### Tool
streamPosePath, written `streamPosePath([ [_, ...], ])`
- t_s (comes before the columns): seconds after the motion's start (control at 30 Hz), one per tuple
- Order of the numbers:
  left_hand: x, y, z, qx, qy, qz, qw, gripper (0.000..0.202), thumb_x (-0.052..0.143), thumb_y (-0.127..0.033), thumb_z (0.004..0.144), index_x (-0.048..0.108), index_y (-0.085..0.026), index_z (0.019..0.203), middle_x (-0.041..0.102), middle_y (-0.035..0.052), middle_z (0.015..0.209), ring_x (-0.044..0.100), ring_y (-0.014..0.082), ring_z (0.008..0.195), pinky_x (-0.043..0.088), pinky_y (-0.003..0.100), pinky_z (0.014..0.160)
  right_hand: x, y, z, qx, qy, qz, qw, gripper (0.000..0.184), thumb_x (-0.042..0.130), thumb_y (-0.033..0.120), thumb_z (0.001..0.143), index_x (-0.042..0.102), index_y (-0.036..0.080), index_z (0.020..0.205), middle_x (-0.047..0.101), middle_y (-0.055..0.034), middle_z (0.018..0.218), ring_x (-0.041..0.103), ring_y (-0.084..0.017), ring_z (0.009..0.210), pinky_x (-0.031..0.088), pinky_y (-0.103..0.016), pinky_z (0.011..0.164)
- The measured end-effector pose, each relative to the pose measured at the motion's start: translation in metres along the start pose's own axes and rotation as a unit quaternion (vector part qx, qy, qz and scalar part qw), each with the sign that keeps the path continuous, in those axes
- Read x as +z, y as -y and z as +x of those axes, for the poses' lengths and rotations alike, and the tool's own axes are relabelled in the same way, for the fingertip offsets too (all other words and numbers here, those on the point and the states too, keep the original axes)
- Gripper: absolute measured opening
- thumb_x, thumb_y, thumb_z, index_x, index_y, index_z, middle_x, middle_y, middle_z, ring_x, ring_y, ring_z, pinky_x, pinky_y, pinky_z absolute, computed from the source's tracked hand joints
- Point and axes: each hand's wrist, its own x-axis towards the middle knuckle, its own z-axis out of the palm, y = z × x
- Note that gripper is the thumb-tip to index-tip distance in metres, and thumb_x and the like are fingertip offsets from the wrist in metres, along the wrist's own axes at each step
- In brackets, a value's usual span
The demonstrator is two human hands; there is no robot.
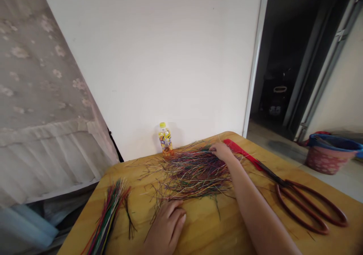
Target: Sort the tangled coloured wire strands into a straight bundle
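A loose heap of strands lies in the middle of the wooden table, with a bottle behind it at the far edge, just before the wall. A bundle of strands sits toward the near left corner (well apart from the heap). Right of the heap, a comb runs along the far right edge, its end touching long scissors; a bucket stands on the floor beyond.

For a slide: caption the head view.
Right hand on multicoloured strands, left hand beside them, on a wooden table.
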Motion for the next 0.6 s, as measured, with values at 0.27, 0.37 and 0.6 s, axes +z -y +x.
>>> streamPosePath([
  [0.27,-0.003,-0.003,0.0,-0.005,-0.002,-0.008,1.0,0.024,0.039,-0.026,0.092,0.062,-0.025,0.1,0.061,0.003,0.115,0.056,0.0203,0.109,0.047,0.04,0.095,-0.022,0.018,-0.009,-0.012,-0.037,-0.011,0.999,0.017,0.058,0.016,0.081,0.073,0.022,0.086,0.07,-0.0096,0.099,0.059,-0.027,0.1,0.044,-0.037,0.087],
  [0.37,-0.004,-0.004,0.0,0.0,-0.007,-0.011,1.0,0.024,0.04,-0.025,0.092,0.063,-0.024,0.1,0.062,0.0033,0.114,0.056,0.02,0.108,0.047,0.039,0.095,-0.031,0.025,-0.008,-0.067,-0.024,0.013,0.997,0.017,0.059,0.013,0.079,0.073,0.022,0.084,0.071,-0.0067,0.097,0.061,-0.022,0.096,0.044,-0.03,0.087],
  [0.6,-0.004,-0.007,-0.002,-0.013,-0.001,-0.009,1.0,0.025,0.039,-0.024,0.093,0.062,-0.023,0.102,0.062,0.0036,0.115,0.055,0.0195,0.11,0.046,0.04,0.097,-0.046,0.049,-0.014,-0.162,0.056,0.102,0.98,0.016,0.061,0.014,0.073,0.074,0.02,0.079,0.073,-0.0024,0.079,0.066,-0.016,0.074,0.048,-0.023,0.07],
])
